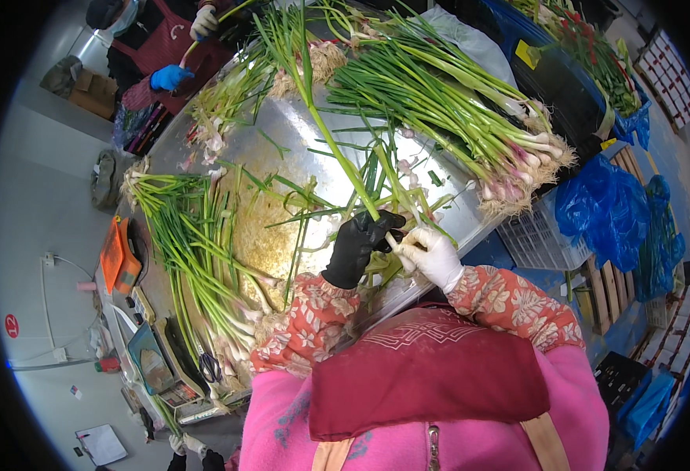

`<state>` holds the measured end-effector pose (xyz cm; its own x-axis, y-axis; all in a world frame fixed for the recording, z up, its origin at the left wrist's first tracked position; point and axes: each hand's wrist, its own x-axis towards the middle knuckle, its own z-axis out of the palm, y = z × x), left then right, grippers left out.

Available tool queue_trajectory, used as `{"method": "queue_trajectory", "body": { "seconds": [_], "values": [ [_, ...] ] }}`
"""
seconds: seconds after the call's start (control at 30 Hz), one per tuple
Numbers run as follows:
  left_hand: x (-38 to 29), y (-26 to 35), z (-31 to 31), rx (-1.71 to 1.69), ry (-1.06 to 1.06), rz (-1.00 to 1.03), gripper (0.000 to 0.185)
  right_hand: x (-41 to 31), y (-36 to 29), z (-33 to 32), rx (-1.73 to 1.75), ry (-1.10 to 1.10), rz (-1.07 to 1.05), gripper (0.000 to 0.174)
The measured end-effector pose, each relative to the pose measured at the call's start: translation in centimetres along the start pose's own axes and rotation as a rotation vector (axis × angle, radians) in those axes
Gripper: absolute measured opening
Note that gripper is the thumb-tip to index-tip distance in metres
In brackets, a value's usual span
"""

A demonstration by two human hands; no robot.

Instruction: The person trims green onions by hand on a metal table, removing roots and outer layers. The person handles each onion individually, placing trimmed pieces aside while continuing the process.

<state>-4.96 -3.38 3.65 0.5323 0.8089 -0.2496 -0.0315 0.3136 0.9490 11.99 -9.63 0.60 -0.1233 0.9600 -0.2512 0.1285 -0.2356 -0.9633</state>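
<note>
My left hand (363, 241), in a black glove, is closed around the lower stem of a green garlic plant (339, 144). Its long leaves reach away from me across the metal table (297, 132). At the pale bulb end, the thumb and fingers of my right hand (430, 254), in a white glove, pinch the plant; they hide most of the bulb. Loose leaves and peeled skins (409, 173) are scattered just beyond my hands. To the right lies a large pile of green garlic (457, 118) with bulbs and roots towards me. Another pile (197, 235) lies at left.
Across the table a co-worker's gloved hands (171, 76) hold a stalk. A weighing scale (165, 365) and an orange container (121, 253) stand at left. On the right are a white plastic crate (542, 232) and blue plastic bags (604, 200). Another person's gloved hands (187, 444) show at bottom left.
</note>
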Motion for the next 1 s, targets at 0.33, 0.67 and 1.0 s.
{"method": "queue_trajectory", "body": {
  "seconds": [0.33,0.67,1.0],
  "values": [
    [-1.8,1.1,-3.0,0.388,0.165,0.305,0.022,1.8,1.9,-0.9,1.045,0.242,0.021,0.015],
    [-3.4,0.7,-5.6,-0.015,0.202,0.163,0.030,2.7,0.4,-3.5,-0.339,0.137,-0.289,0.031],
    [-4.3,-0.3,-3.8,-0.142,0.245,0.060,0.028,0.8,-1.4,2.5,-0.168,-0.364,-0.110,0.027]
  ]
}}
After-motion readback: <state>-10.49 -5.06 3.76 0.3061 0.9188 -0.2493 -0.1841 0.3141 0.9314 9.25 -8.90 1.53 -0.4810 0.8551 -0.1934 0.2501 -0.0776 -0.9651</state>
